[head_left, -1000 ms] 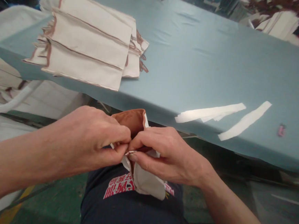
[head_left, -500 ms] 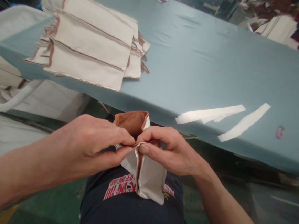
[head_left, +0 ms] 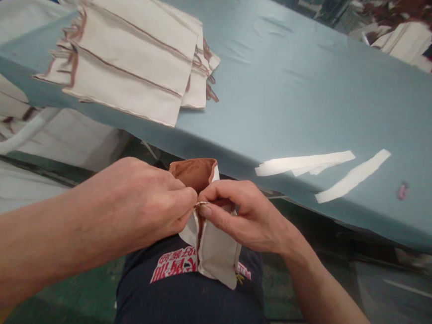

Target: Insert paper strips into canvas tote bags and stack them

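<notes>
Your left hand [head_left: 141, 201] and right hand [head_left: 242, 214] both pinched the brown-lined pouch [head_left: 216, 254] at its seam, apparently working it; steady fingertips needed next

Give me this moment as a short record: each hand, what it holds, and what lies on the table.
left hand: pinching the cream fabric piece at its top seam
right hand: pinching the same seam, fingertips meeting the left hand's
cream fabric piece: small, brown lining showing at the top, held over the lap, below the table edge
table: blue-grey cover
stack of fabric pieces: cream with brown trim, on the table's left end
white strips: lying flat near the front edge, right of the hands
small pink item: far right, too small to identify
</notes>
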Action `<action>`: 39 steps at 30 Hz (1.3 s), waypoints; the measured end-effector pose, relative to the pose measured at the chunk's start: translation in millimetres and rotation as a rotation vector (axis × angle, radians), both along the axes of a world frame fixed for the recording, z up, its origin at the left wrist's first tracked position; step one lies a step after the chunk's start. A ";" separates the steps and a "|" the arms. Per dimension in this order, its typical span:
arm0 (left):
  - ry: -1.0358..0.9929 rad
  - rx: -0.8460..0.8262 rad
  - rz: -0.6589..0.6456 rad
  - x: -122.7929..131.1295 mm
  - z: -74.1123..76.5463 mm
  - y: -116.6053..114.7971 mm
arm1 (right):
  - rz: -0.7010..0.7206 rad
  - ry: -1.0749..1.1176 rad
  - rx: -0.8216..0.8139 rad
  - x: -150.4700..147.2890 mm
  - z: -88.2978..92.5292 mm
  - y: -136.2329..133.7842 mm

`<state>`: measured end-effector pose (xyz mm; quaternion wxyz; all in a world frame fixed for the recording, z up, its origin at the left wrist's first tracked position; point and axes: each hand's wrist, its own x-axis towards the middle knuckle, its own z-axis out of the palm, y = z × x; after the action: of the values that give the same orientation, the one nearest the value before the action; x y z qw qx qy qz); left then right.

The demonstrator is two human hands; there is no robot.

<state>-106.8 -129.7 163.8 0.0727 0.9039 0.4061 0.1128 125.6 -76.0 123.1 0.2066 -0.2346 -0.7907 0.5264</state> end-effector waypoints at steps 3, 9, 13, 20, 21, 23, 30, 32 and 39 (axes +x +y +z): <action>0.054 0.134 -0.135 2.2 -6.7 1.5 | -0.006 -0.030 0.007 -1.4 -3.2 -2.5; 0.008 0.126 -0.088 3.9 -14.5 0.5 | -0.004 -0.047 0.071 -2.0 -10.4 -7.8; -0.115 0.070 0.015 2.1 -23.1 -2.4 | -0.011 -0.071 0.212 1.6 -11.3 -8.0; -0.502 -0.494 0.278 4.6 -38.2 -11.1 | -0.010 -0.040 0.083 4.8 -19.9 -9.8; -0.553 -0.586 0.307 4.6 -38.9 -12.4 | -0.011 -0.031 -0.010 4.6 -20.9 -10.0; -0.612 -0.710 0.343 3.9 -39.4 -14.7 | -0.010 -0.013 -0.178 4.2 -21.3 -10.1; -0.561 -0.622 0.286 1.2 -34.2 -19.3 | -0.001 -0.035 -0.173 0.0 -11.6 -12.6; -0.538 -0.531 0.266 1.7 -32.4 -20.1 | -0.042 -0.061 -0.113 -2.7 -10.3 -15.7; -0.376 -0.262 0.151 2.4 -29.0 -22.7 | -0.126 -0.019 0.131 -5.2 -15.6 -23.0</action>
<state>-104.4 -152.4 134.9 0.2550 0.8170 0.4630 0.2306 120.5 -99.0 107.5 0.2466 -0.2750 -0.8090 0.4573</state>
